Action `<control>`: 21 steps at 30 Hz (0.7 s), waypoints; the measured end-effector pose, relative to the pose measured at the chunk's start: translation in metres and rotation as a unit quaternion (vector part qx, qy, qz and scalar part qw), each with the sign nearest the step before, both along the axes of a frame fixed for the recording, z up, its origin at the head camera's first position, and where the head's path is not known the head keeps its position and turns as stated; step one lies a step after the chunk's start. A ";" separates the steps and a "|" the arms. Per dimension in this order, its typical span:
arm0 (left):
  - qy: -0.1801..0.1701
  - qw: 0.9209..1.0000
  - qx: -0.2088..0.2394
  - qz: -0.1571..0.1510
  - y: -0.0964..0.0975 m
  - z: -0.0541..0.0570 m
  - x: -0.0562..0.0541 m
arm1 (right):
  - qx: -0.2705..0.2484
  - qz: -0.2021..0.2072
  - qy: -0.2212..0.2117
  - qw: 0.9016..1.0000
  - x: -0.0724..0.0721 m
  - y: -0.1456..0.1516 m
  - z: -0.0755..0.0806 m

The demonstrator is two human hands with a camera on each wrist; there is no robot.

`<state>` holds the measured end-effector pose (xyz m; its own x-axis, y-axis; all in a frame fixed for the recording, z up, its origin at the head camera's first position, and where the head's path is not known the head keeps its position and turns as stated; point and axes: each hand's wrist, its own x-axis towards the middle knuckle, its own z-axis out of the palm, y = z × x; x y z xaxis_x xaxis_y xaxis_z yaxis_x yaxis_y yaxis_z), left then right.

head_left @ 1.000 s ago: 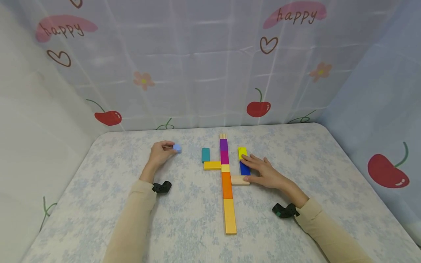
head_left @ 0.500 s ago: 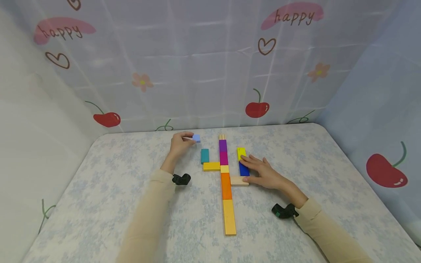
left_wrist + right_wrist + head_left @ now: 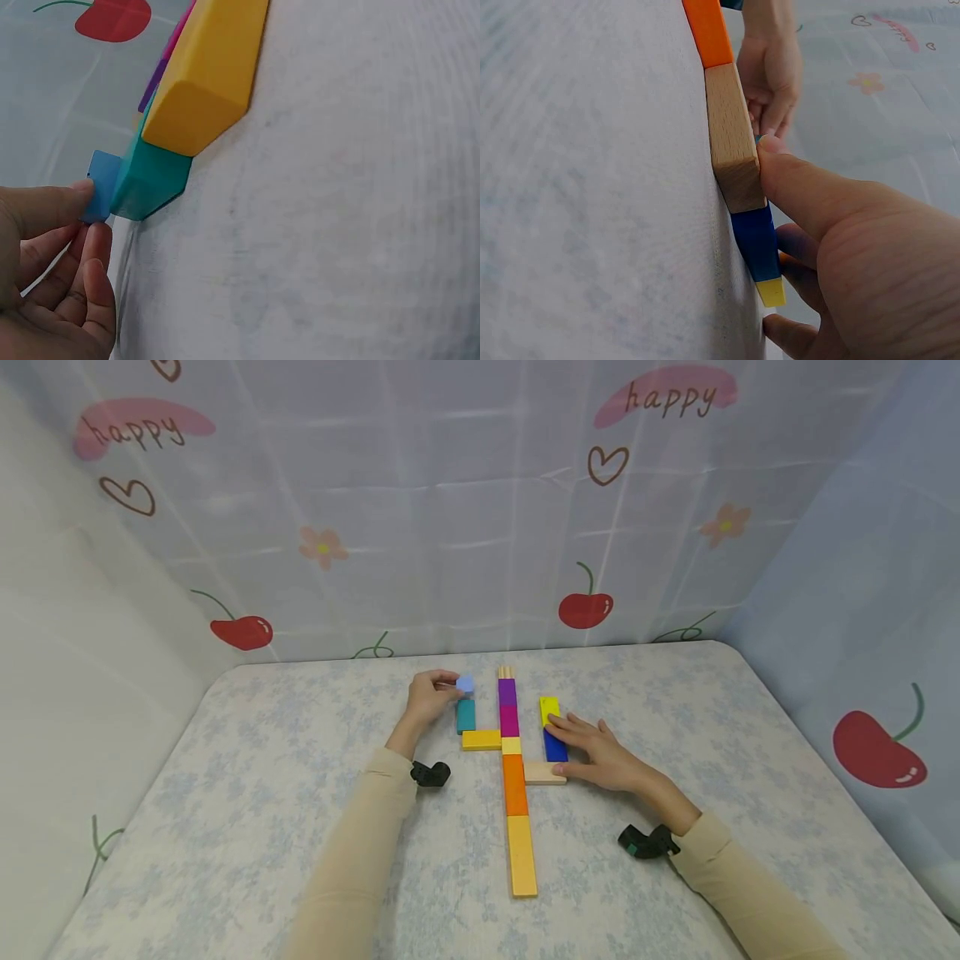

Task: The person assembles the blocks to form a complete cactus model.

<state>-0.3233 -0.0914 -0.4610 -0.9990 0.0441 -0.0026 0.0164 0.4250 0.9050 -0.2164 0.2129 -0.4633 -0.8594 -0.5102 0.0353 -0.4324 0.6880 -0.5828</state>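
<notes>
Blocks lie flat on the table [image 3: 247, 793] in a branching figure: a long spine of purple, magenta, orange and yellow pieces, with arms off each side. The left hand [image 3: 429, 697] pinches a small light-blue block [image 3: 465, 683] between thumb and fingertips, at the far end of the teal block [image 3: 466, 716]; from the left wrist view it seems to touch that end, though the angle is too steep to be sure. The teal block meets a yellow block [image 3: 482, 739] that joins the spine. The right hand [image 3: 600, 753] rests with straight fingers on the dark blue block [image 3: 556, 747], its thumb against the end of the plain wooden block [image 3: 543, 772].
</notes>
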 end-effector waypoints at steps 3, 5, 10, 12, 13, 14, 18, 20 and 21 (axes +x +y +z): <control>0.003 1.000 -0.011 -0.004 -0.002 -0.002 0.000 | 0.002 -0.001 -0.002 1.000 0.000 0.000 0.000; 0.003 1.000 -0.017 -0.007 -0.002 -0.004 0.000 | 0.004 -0.001 -0.004 1.000 0.000 0.000 0.000; -0.005 1.000 -0.019 -0.009 -0.002 -0.004 -0.002 | 0.001 0.000 -0.013 1.000 0.000 0.000 0.001; -0.011 1.000 -0.018 -0.008 -0.002 -0.003 -0.002 | -0.001 0.002 -0.013 1.000 0.000 0.001 0.001; -0.014 1.000 -0.016 -0.008 -0.001 -0.002 -0.002 | -0.001 0.002 -0.013 1.000 0.000 0.001 0.001; -0.016 1.000 -0.016 -0.008 -0.001 -0.002 -0.002 | -0.001 0.002 -0.013 1.000 0.000 0.001 0.001; -0.021 1.000 -0.018 -0.012 -0.001 -0.002 -0.002 | -0.003 0.001 -0.014 1.000 -0.001 0.001 0.001; -0.022 0.999 -0.022 -0.014 -0.001 -0.003 -0.003 | -0.002 -0.001 -0.017 1.000 -0.001 0.000 0.001; -0.022 0.999 -0.024 -0.014 -0.001 -0.003 -0.003 | -0.002 -0.001 -0.018 1.000 -0.001 0.000 0.001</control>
